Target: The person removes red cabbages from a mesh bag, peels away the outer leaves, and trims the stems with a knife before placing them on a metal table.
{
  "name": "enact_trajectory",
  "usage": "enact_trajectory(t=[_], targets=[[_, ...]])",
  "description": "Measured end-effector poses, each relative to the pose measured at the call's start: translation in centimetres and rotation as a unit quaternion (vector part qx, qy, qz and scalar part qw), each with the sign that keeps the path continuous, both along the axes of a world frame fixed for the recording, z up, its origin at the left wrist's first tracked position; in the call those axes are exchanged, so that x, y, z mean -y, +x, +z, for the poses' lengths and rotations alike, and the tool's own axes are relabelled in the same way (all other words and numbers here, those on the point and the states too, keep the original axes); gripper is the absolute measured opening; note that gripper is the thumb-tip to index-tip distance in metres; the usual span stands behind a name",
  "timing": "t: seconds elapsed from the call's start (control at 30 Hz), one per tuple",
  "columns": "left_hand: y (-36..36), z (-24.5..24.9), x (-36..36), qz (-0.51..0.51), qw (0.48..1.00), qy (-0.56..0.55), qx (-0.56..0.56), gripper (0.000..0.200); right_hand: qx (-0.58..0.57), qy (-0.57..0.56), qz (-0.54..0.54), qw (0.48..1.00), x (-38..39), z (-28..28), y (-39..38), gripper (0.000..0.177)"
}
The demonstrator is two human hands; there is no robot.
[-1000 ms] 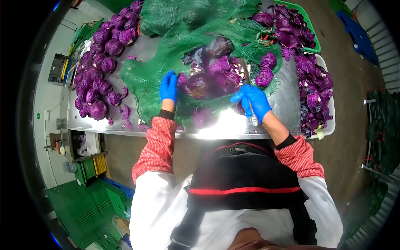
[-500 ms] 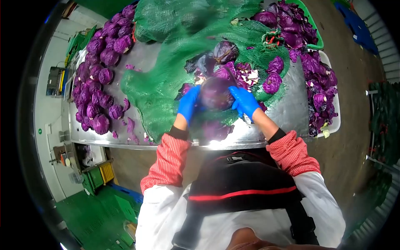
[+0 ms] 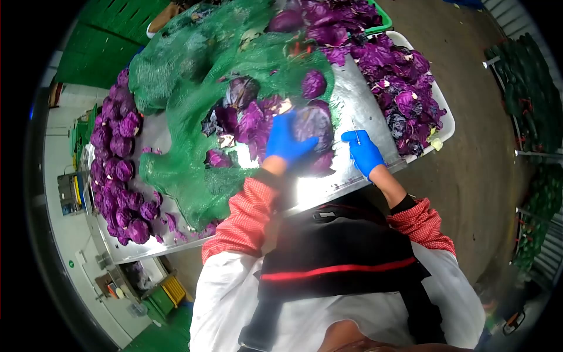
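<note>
A large red cabbage [image 3: 314, 126], slightly blurred, sits near the front of the steel table. My left hand [image 3: 287, 141], in a blue glove, grips its left side with the thumb stretched across the front. To the right of the cabbage and apart from it, my gloved right hand [image 3: 365, 154] is closed around a small knife [image 3: 355, 134]; only a thin bit of blade shows and the handle is hidden. Loose purple leaves [image 3: 251, 124] and a darker cabbage [image 3: 242, 92] lie on the green mesh bag [image 3: 187, 146], left of my left hand.
Several smaller peeled cabbages [image 3: 120, 146] are piled along the table's left side. A white tub [image 3: 448, 120] full of leaves stands at the right edge, with a green crate [image 3: 384, 20] behind it. Bare steel tabletop [image 3: 358, 100] shows between the mesh and the tub.
My view has swung to the right. Both hands were on the cabbage; now my right hand has come off it to the right, with the knife, while my left hand stays on it.
</note>
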State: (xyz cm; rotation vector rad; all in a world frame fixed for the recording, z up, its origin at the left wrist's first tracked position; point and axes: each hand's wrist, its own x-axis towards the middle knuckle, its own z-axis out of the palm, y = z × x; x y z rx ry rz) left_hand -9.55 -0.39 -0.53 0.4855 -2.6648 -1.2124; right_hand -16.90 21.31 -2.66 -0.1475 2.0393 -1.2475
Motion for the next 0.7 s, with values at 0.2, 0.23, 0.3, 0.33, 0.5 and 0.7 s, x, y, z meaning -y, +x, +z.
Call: enact_trajectory(t=[0.2, 0.23, 0.3, 0.33, 0.5, 0.7], targets=[[-1.3, -1.1, -1.5, 0.121, 0.989, 0.077, 0.04, 0.094, -0.275, -0.053, 0.151, 0.948, -0.8, -5.8, -1.8, 0.038], [-1.6, -0.8, -1.9, 0.115, 0.989, 0.079, 0.048, 0.094, -0.277, -0.007, 0.167, 0.946, -1.0, -6.1, -2.2, 0.036], [-2.6, -0.1, -2.4, 0.104, 0.989, 0.083, 0.061, 0.093, -0.304, 0.051, 0.201, 0.93, -0.8, -2.7, -3.3, 0.033], [-2.6, -1.4, -2.3, 0.075, 0.995, 0.046, 0.044, 0.095, -0.327, 0.064, 0.218, 0.917, -0.6, 0.2, -3.6, 0.031], [-3.3, 1.3, -3.9, 0.045, 0.997, -0.063, 0.024, 0.101, -0.284, 0.146, 0.287, 0.903, 1.4, 4.1, -4.3, 0.023], [-4.6, 1.4, -3.6, 0.061, 0.991, -0.059, 0.102, 0.089, -0.244, 0.165, 0.246, 0.923, 4.2, 0.7, -6.2, 0.025]])
